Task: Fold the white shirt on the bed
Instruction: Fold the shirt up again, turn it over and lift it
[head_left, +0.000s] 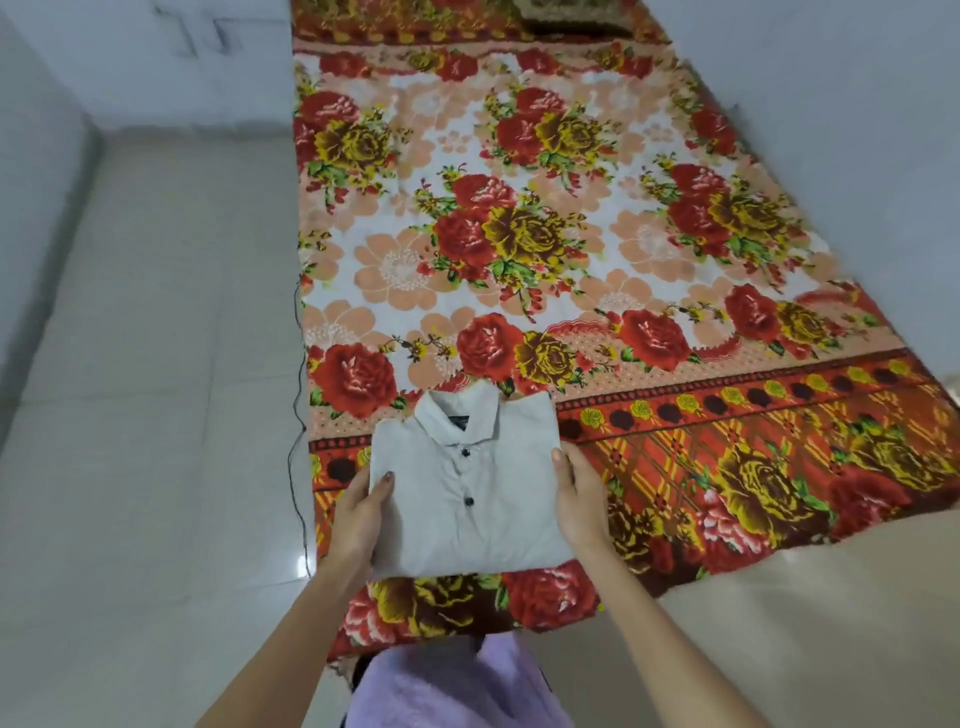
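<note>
We judge the shirt (467, 499) folded, only release left; left hand (358, 514) at 9, right hand (579, 499) at 3 pinch its edges.

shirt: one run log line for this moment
state: shirt folded to a rectangle, collar showing | left hand: holds left edge, thumb on top | right hand: holds right edge | place: near end of bed

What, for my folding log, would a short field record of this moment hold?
garment: white shirt, folded to a rectangle, collar and dark buttons facing up
surface: floral bedspread, shirt over its near end
left hand: holds the shirt's left edge, thumb on top
right hand: holds the right edge, thumb on top
</note>
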